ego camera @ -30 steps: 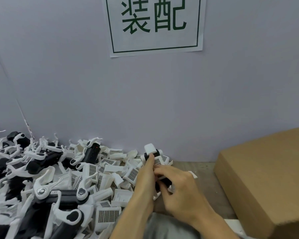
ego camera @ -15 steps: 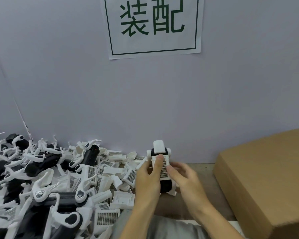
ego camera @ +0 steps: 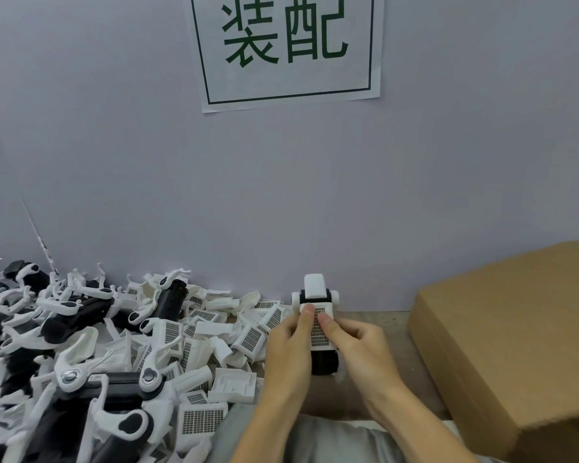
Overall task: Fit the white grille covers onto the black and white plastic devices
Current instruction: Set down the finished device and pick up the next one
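I hold one black and white plastic device (ego camera: 315,292) upright above the table, near the wall. A white grille cover (ego camera: 321,332) lies against its front face. My left hand (ego camera: 290,349) grips the device's left side, thumb pressed on the cover's top. My right hand (ego camera: 358,349) grips the right side, its thumb also on the grille. The device's black lower body (ego camera: 323,362) shows between my palms. To the left lies a heap of loose grille covers (ego camera: 203,421) and more black and white devices (ego camera: 121,392).
A large brown cardboard box (ego camera: 515,342) stands at the right, close to my right hand. A grey wall with a white paper sign (ego camera: 288,48) rises right behind the table. A strip of bare wooden table (ego camera: 375,320) shows between my hands and the box.
The device has turned upright with the grille cover facing me, and it rose slightly to the right. Both thumbs now press on the cover, which before was hidden behind my right hand.
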